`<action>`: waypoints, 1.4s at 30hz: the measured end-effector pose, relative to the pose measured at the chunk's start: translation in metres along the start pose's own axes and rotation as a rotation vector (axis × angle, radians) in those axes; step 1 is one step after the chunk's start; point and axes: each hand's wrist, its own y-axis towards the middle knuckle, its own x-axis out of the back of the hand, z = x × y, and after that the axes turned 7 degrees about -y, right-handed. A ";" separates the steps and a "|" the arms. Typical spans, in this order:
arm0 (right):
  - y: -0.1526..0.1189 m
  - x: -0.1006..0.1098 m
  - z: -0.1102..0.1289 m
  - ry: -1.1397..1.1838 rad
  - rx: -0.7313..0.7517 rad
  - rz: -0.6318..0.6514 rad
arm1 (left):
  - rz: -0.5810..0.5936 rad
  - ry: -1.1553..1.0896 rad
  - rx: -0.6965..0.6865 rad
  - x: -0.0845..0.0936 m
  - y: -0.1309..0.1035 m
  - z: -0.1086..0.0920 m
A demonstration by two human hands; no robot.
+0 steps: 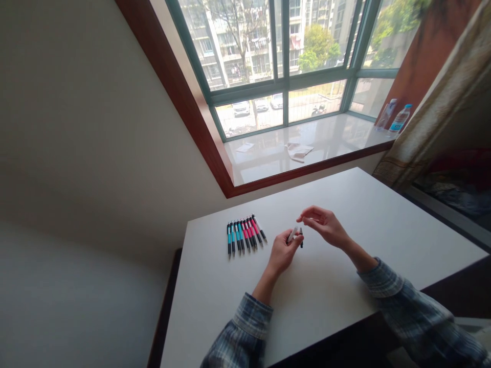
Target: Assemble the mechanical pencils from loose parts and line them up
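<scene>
My left hand (284,251) is closed around a white pen barrel (292,234) above the table. A small dark pen part with a grey tip (301,237) shows beside its fingertips; whether the hand grips it too is unclear. Just to the right, my right hand (322,223) is raised with its fingers bent and thumb near the index finger; anything between the fingertips is too small to make out. Left of my hands, several pens lie side by side in a row on the table: blue ones (233,239), red ones (249,234) and a white one (259,228) at the right end.
The white table (215,306) meets the wall below a window ledge (268,166). On the ledge are a crumpled cloth or paper (299,151), a flat paper (245,147) and two plastic bottles (400,119). A curtain (433,97) hangs at the right.
</scene>
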 end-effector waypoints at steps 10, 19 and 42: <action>-0.003 -0.008 -0.003 0.010 0.042 -0.011 | -0.009 -0.005 -0.011 -0.003 0.000 0.000; -0.003 -0.002 0.002 -0.188 0.057 -0.009 | -0.016 -0.050 0.004 0.001 0.001 -0.001; -0.053 0.063 -0.039 -1.258 -0.364 -0.149 | -0.059 -0.086 0.045 0.002 0.001 -0.002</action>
